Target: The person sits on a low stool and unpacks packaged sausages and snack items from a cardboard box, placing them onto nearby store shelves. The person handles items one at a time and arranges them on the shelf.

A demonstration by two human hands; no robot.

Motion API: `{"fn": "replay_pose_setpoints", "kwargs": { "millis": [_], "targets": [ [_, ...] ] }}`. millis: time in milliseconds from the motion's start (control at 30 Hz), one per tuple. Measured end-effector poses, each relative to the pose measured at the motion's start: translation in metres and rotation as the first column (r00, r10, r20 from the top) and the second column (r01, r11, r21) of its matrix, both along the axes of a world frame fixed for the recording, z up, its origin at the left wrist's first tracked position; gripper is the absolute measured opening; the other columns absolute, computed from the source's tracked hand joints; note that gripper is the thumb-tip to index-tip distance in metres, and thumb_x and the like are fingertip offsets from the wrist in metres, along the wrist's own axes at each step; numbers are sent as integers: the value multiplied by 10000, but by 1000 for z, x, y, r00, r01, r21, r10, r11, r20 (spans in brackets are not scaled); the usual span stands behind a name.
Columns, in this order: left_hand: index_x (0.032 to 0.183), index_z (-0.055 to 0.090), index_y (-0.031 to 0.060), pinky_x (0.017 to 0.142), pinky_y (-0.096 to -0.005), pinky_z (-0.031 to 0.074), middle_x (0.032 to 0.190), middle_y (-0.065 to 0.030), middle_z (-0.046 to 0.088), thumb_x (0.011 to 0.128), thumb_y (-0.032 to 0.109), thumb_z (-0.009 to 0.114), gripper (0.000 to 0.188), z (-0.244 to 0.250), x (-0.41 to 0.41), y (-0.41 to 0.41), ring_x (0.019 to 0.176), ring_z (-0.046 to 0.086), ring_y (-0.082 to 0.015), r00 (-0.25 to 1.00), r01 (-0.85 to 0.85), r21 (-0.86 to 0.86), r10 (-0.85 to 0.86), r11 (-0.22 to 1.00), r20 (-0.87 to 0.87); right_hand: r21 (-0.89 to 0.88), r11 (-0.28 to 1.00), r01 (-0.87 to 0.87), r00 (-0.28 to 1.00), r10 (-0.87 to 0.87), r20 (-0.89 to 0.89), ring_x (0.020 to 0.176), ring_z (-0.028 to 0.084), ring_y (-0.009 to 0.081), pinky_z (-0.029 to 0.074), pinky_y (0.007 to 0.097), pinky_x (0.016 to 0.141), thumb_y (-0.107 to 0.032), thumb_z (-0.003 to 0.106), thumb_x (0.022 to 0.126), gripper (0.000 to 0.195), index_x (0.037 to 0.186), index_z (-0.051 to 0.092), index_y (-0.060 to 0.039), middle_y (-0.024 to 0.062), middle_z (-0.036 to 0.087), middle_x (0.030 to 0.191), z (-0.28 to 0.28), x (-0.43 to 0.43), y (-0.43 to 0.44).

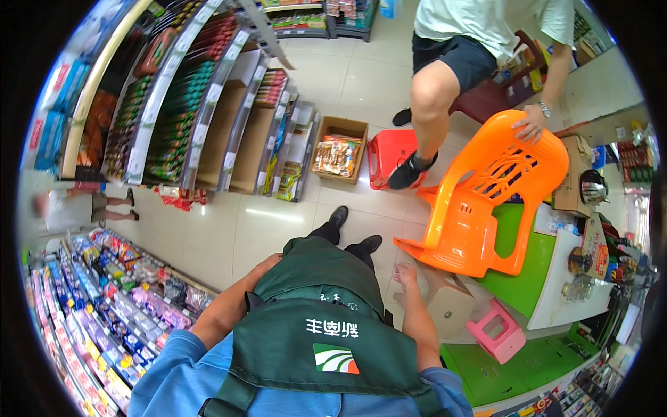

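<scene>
My left hand (pixel 270 265) hangs at the left side of my dark green apron (pixel 323 281), its fingers mostly hidden by the cloth. To the right of the apron, my right hand (pixel 405 273) is loosely curled, with nothing visible in it. A cardboard box (pixel 448 307) stands just beside that hand. Ahead and to the right, an orange plastic armchair (pixel 458 229) leans at a tilt. Another person's hand (pixel 532 123), with a watch at the wrist, holds its backrest. That person's shoe (pixel 409 170) rests on a red plastic stool (pixel 383 151).
An open carton of packaged snacks (pixel 337 156) sits on the tiled floor (pixel 271 219) ahead. Shelving with bottles and packets (pixel 208 99) rises ahead left; packaged goods (pixel 120 297) line the lower left. At right are a green counter (pixel 510 365), a pink stool (pixel 496 332) and a kettle (pixel 593 186).
</scene>
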State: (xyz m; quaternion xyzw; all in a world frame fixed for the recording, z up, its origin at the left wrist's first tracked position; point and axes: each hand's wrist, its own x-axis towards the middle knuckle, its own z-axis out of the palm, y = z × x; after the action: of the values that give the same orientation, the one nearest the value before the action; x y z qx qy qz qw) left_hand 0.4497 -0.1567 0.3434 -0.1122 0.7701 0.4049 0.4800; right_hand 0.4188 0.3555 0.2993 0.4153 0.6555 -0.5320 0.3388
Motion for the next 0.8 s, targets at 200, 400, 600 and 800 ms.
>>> {"fn": "replay_pose_setpoints", "kwargs": {
  "millis": [200, 400, 600, 800],
  "targets": [
    [1158, 602, -32, 921, -402, 468, 1173, -231, 619, 842, 351, 561, 499, -18, 35, -22, 1071, 607, -323, 1000, -13, -126, 14, 992, 4, 6, 996, 89, 996, -89, -24, 616, 611, 194, 541, 285, 542, -159, 612, 860, 202, 992, 640, -9, 93, 612, 820, -1, 23, 25],
    [1169, 594, -22, 937, -424, 456, 1193, -247, 599, 841, 334, 527, 489, -38, 15, -64, 1103, 584, -360, 988, 153, -219, -153, 964, 16, 39, 979, 199, 972, -193, -134, 660, 624, 204, 540, 286, 542, -172, 610, 865, 221, 1004, 634, -2, 99, 616, 844, 6, 60, -5],
    [1200, 578, 9, 962, -442, 434, 1222, -239, 577, 844, 359, 490, 508, -24, -3, -103, 1153, 545, -378, 926, 362, -181, -375, 914, -43, 64, 925, 374, 927, -371, -54, 653, 617, 208, 537, 292, 540, -159, 598, 872, 250, 1056, 610, 9, 108, 621, 858, -4, 145, -91],
    [1242, 570, 46, 961, -422, 438, 1254, -213, 575, 862, 392, 497, 519, -25, 29, -180, 1153, 557, -350, 904, 422, -188, -426, 887, 22, -34, 947, 319, 948, -319, 13, 696, 615, 183, 536, 319, 578, -155, 607, 893, 169, 929, 650, 4, 87, 619, 807, 7, 232, -221]
  ]
}}
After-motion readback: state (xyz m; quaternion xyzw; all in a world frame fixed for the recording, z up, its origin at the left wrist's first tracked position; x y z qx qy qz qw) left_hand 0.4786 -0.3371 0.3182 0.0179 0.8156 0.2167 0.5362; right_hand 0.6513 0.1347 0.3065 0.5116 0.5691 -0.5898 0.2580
